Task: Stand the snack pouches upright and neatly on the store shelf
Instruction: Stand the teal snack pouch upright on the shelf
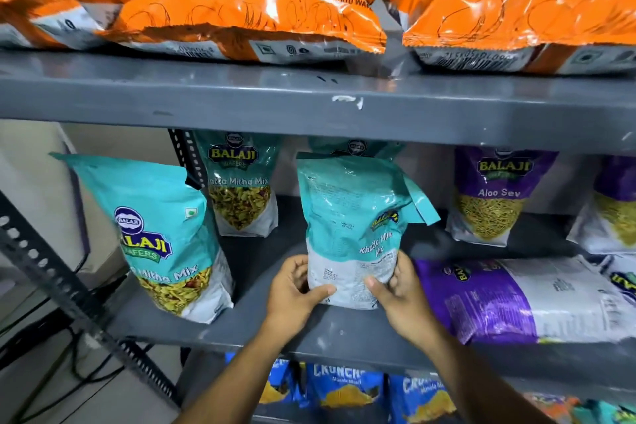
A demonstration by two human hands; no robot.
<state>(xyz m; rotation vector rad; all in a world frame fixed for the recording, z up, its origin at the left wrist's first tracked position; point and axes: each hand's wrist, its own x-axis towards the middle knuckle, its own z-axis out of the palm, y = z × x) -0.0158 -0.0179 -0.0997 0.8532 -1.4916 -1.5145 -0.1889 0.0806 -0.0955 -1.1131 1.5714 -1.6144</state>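
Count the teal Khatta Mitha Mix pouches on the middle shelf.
4: front-left pouch; back-left pouch; held pouch between left hand and right hand; one behind it. More may be hidden.

"Balaji Khatta Mitha Mix" on teal pouch (237, 182), "Balaji Aloo Sev" on purple pouch (495, 196)

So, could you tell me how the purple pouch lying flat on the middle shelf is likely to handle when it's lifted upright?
The purple pouch looks full and bulges, so it probably has some heft. Its glossy film may slip in the fingers. The pouch wall looks soft, so it will likely sag and could tip unless its base is flattened on the shelf.
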